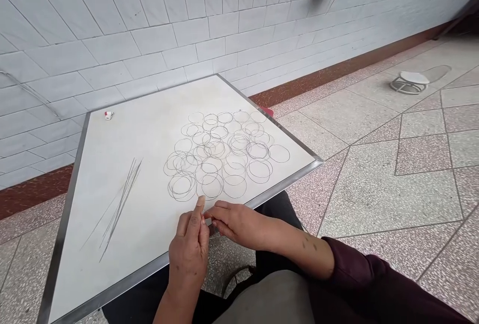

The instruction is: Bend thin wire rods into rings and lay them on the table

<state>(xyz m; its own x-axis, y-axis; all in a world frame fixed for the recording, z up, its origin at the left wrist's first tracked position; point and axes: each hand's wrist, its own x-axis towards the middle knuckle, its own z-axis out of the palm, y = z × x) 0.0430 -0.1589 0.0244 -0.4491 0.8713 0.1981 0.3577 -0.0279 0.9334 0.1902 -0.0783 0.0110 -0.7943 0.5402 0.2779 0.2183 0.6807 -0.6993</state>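
Note:
My left hand (190, 239) and my right hand (235, 221) meet over the table's near edge, their fingertips pinched close together. Between them runs a thin wire (214, 236), barely visible, with most of it hidden by the fingers. Just beyond my hands, many thin wire rings (235, 179) lie flat on the white tabletop, overlapping one another. To the left lies a loose bundle of straight thin wires (121, 204), apart from both hands.
The white table (149, 99) has a metal rim and stands against a white tiled wall (149, 44). A small white and red object (109, 115) sits at its far left corner. A low round stool (409, 82) stands on the tiled floor at right.

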